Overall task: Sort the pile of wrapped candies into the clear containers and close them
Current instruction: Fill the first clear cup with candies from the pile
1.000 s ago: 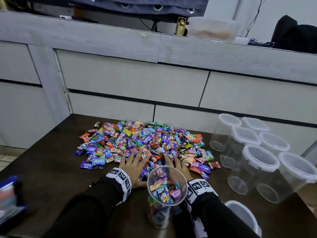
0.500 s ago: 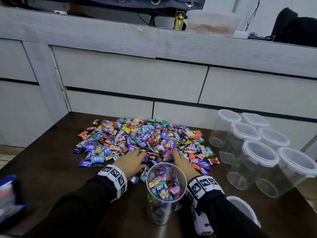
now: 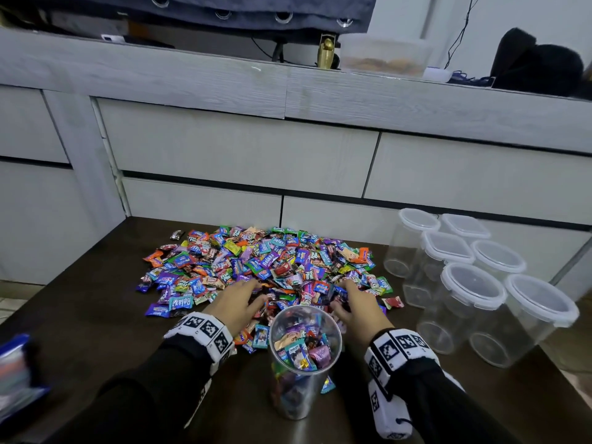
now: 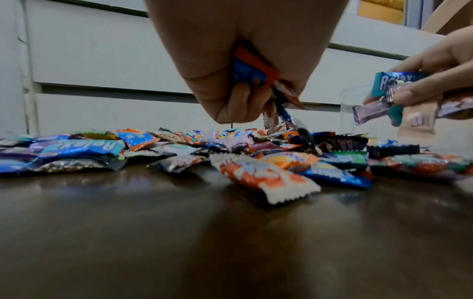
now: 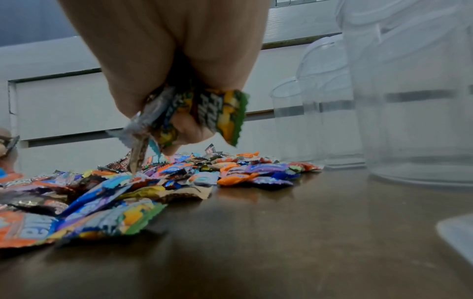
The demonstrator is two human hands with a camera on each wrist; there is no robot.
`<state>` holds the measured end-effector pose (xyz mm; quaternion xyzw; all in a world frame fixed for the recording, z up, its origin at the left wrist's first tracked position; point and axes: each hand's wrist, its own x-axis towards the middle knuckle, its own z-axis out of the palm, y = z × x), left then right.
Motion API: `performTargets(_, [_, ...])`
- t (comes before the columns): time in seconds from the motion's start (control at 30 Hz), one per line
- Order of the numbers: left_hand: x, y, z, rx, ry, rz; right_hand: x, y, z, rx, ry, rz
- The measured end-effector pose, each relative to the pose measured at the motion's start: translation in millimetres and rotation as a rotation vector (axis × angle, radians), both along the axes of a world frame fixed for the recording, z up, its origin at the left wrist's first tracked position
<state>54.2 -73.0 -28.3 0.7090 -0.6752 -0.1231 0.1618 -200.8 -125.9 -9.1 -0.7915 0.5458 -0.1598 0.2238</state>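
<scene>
Both hands are now closing into fists: my left hand (image 3: 235, 301) and right hand (image 3: 358, 304), each grip grasping wrapped candies (image 4: 256, 74), are lifting off the colourful pile (image 3: 256, 261) at twelve o'clock of the open, part-filled clear container (image 3: 304, 357) on the dark desk (image 3: 96, 315); dropping comes next, I judge.

candy pile (image 3: 256, 267) mid-table (image 3: 96, 331); open container (image 3: 304, 357) near, before pile; left hand (image 3: 235, 302) left of it, right hand (image 3: 358, 309) right; lidded containers (image 3: 474, 283) far right; drawers (image 3: 240, 155) behind
</scene>
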Motion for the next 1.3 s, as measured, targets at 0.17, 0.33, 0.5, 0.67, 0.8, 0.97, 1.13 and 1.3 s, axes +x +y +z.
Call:
performTargets(0.17, [1.3, 7.3, 5.5, -0.004, 0.035, 0.056, -5.1, 4.4, -6.0, -0.011, 0.064, 0.019])
performTargets(0.33, [-0.6, 11.3, 17.5, -0.069, 0.150, 0.125, -3.7, 8.0, -8.6, -0.044, 0.100, 0.088])
performTargets(0.5, [-7.4, 22.7, 53.0, -0.178, 0.328, 0.108, -4.4, 12.2, -4.0, -0.051, 0.135, 0.071])
performTargets(0.67, [-28.8, 44.6, 99.6, -0.343, 0.430, -0.010, -7.9, 13.7, 2.3, -0.062, 0.137, 0.063])
performTargets(0.8, [-53.3, 64.5, 121.9, -0.312, 0.356, -0.200, -11.5, 13.0, 5.1, -0.130, 0.141, 0.078])
performTargets(0.97, [-74.8, 78.0, 120.4, -0.281, 0.049, -0.400, -14.6, 15.5, 11.7, -0.151, 0.140, 0.072])
performTargets(1.13, [-82.2, 79.8, 110.0, -0.254, -0.211, -0.446, -17.0, 20.8, 18.6, -0.161, 0.126, 0.063])
performTargets(1.3, [-85.7, 80.4, 107.9, -0.288, -0.257, -0.482, -18.9, 24.2, 21.1, -0.165, 0.109, 0.073])
